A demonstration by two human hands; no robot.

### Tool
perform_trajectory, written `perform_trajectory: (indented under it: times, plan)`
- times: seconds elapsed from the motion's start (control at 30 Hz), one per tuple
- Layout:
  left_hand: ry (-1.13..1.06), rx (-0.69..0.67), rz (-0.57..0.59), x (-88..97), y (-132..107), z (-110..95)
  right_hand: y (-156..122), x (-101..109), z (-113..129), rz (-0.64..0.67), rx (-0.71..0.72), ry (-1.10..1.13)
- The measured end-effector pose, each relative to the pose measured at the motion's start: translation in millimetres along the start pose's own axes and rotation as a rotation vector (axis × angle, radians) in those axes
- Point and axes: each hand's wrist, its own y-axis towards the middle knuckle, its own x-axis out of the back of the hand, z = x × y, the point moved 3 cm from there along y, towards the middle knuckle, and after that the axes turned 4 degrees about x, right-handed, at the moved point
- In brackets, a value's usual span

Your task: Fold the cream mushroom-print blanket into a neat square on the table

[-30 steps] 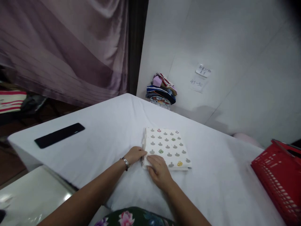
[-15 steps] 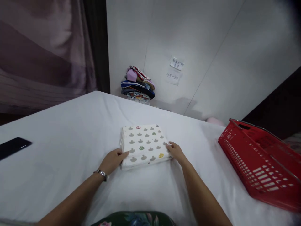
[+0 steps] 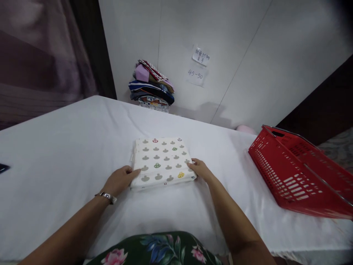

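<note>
A folded white cloth (image 3: pixel 162 159) printed with small grey, red, green and yellow shapes lies on the white-covered table (image 3: pixel 68 140). My left hand (image 3: pixel 120 180) grips its near left corner, thumb on top and fingers curled at the edge. At the near right corner my right hand (image 3: pixel 200 170) holds the cloth the same way. The cloth sits flat between both hands.
A red plastic basket (image 3: pixel 298 173) stands tilted at the table's right. A stack of folded clothes (image 3: pixel 151 86) rests against the white wall at the back, below taped paper notes (image 3: pixel 199 64). A dark phone (image 3: pixel 3 168) peeks in at the left edge.
My right hand went from the cloth's near left corner to its right corner, so both hands now flank it. The view swung right, bringing the basket in and the phone almost out.
</note>
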Motion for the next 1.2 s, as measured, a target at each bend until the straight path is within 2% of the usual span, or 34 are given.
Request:
perform_trajectory:
  times: [0.07, 0.13, 0.23, 0.3, 0.37, 0.5, 0.63, 0.9, 1.07, 1.2]
  plan:
    - [0.007, -0.011, -0.063, 3.9, -3.8, 1.2, -7.1, 3.7, -1.7, -0.031, 0.026, 0.034]
    - [0.024, -0.084, -0.212, 8.9, -10.3, -0.9, -19.0, 6.3, -5.1, -0.061, 0.090, 0.067]
    - [0.088, -0.389, -0.431, 9.3, -24.0, -15.4, -40.0, 2.9, -9.0, -0.014, 0.249, 0.055]
    - [0.141, -0.602, -0.464, 0.7, -31.0, -27.7, -50.2, -2.6, -9.0, 0.006, 0.364, -0.040]
    - [0.200, -0.693, -0.428, -12.2, -32.1, -35.5, -54.1, -8.3, -7.6, -0.046, 0.448, -0.184]
    - [0.291, -0.670, -0.365, -34.7, -24.1, -32.8, -48.9, -19.9, -5.9, -0.185, 0.503, -0.464]
    - [0.316, -0.653, -0.346, -42.1, -20.0, -23.5, -44.0, -24.2, -11.9, -0.264, 0.518, -0.690]
    - [0.288, -0.630, -0.339, -46.1, -23.5, -24.6, -47.5, -17.3, -19.1, -0.258, 0.522, -0.706]
    - [0.239, -0.569, -0.221, -32.8, -21.3, -32.3, -48.7, -15.4, -16.8, -0.209, 0.476, -0.641]
    - [0.228, -0.519, -0.184, -6.9, -2.7, -57.6, -47.6, -5.4, -0.8, -0.087, 0.416, -0.604]
